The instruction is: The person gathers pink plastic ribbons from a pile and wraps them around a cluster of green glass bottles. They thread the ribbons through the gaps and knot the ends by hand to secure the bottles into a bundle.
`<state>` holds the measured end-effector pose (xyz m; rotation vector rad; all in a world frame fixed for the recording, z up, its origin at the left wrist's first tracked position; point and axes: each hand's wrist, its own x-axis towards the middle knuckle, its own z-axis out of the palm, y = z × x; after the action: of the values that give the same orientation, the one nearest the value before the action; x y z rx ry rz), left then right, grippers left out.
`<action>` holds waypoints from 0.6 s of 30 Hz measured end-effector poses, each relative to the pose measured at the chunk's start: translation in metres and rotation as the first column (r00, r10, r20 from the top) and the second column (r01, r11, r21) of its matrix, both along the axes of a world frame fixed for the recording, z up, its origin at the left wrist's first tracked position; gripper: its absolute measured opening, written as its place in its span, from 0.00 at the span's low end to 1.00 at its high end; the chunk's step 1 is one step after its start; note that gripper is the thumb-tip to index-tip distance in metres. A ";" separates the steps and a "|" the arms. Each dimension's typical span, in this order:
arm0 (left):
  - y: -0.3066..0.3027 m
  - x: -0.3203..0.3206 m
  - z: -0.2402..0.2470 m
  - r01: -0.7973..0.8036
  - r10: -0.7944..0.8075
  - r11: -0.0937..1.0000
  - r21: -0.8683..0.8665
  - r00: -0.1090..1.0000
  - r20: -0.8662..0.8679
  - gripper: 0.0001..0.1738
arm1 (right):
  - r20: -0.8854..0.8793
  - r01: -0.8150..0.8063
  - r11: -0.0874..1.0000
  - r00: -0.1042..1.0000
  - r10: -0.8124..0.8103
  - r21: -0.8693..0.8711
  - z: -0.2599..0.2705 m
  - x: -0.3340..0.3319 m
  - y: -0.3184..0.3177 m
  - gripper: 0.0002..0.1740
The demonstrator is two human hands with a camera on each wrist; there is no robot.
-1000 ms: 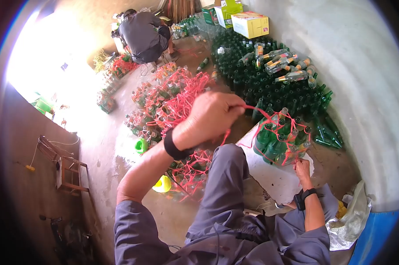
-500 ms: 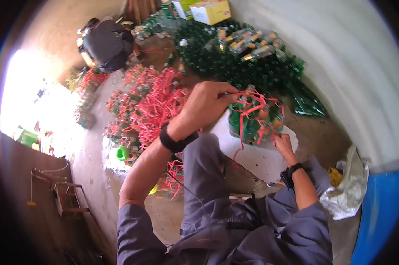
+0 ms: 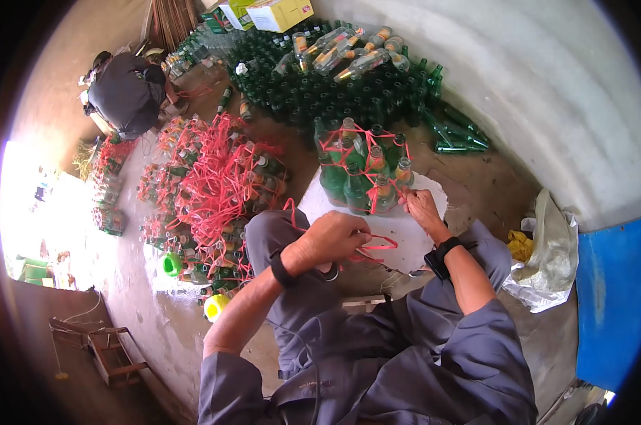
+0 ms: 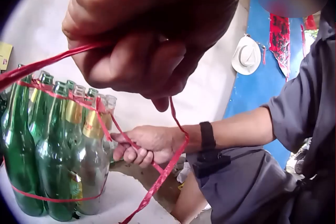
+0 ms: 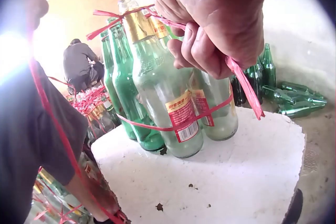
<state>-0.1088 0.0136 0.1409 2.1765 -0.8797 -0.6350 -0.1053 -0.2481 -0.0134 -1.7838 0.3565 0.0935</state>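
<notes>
A bundle of green and clear bottles (image 3: 356,185) stands upright on a white board (image 3: 423,241), with red plastic ribbon round the necks and lower down round the bodies. My left hand (image 3: 332,239), left of the board's near edge, has its fingers curled round the ribbon; in the left wrist view the ribbon (image 4: 58,58) runs out of that hand (image 4: 142,40) on both sides. My right hand (image 3: 425,211) is at the near right of the bundle. In the right wrist view the right hand (image 5: 215,29) grips ribbon beside the bottle necks, with a loose end (image 5: 247,90) hanging out.
Many ribbon-tied bottles (image 3: 214,177) stand on the floor to the left. Massed green bottles (image 3: 278,92) fill the back, some lying on top. A crouching person (image 3: 127,92) is at the back left. A plastic sack (image 3: 547,255) and blue panel (image 3: 616,304) are at the right.
My left hand has come down and toward me from above the bundle's left side, drawing ribbon with it. My right hand stays by the bundle's near right. The head view has shifted.
</notes>
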 end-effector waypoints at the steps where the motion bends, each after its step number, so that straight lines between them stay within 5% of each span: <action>1: -0.004 0.000 -0.010 -0.008 0.008 1.000 -0.001 0.997 0.074 0.12 | 0.015 0.006 1.000 1.000 -0.006 -0.004 0.001 -0.001 -0.001 0.30; 9: -0.026 -0.009 -0.050 -0.069 0.075 0.995 -0.074 0.993 0.088 0.12 | -0.003 0.010 0.998 1.000 -0.009 0.067 0.010 -0.016 -0.005 0.35; 18: -0.027 0.013 -0.051 -0.287 0.289 0.957 0.040 0.951 -0.107 0.14 | -0.084 -0.048 0.984 0.994 0.063 0.170 0.027 -0.017 -0.013 0.39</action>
<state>-0.0954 -0.0134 0.0899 2.2102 -0.4843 -0.6158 -0.1221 -0.2612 0.0135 -1.6263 0.3519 0.2367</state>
